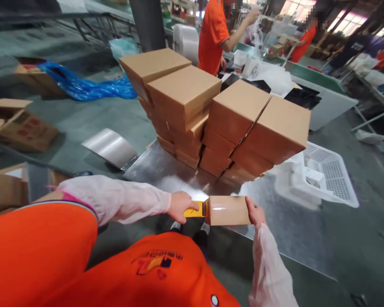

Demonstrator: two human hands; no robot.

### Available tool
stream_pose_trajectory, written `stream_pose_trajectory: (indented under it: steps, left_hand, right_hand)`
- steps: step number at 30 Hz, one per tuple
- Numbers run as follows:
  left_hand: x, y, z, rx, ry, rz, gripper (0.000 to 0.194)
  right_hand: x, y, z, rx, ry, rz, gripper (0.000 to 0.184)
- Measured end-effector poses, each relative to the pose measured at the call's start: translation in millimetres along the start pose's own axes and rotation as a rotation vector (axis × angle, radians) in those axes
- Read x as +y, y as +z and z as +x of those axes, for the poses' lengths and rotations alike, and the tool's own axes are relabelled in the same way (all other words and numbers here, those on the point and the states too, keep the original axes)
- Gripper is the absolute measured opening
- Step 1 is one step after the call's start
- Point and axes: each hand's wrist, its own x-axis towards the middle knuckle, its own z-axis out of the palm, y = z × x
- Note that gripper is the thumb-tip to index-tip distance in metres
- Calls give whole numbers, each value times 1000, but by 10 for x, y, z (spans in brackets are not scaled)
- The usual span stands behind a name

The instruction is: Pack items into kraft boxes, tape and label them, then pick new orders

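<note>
A small brown cardboard box (229,210) lies at the near edge of a metal table (153,166), with a shiny strip of clear tape across its top. My left hand (180,205) is closed on a yellow tape dispenser (195,209) pressed against the box's left end. My right hand (255,212) grips the box's right end, fingers curled over the edge. Just beyond, several closed brown boxes (224,119) are stacked in leaning piles on the table.
A white plastic tray (329,179) sits to the right of the stacks. A bent metal sheet (110,147) and open cartons (17,125) lie on the floor to the left, with blue plastic (83,87) farther back. Other people in orange shirts (213,34) work at benches behind.
</note>
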Motion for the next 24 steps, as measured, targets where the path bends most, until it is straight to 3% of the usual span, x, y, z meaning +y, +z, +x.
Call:
stream_pose_trajectory:
  steps: [11, 24]
  left_hand:
    - [61, 64, 70, 15, 1, 11, 66]
    - [60, 142, 54, 89, -2, -1, 66]
  right_hand:
    - [-25, -35, -4, -82, -12, 41, 68]
    - [-37, -62, -3, -78, -14, -2, 70]
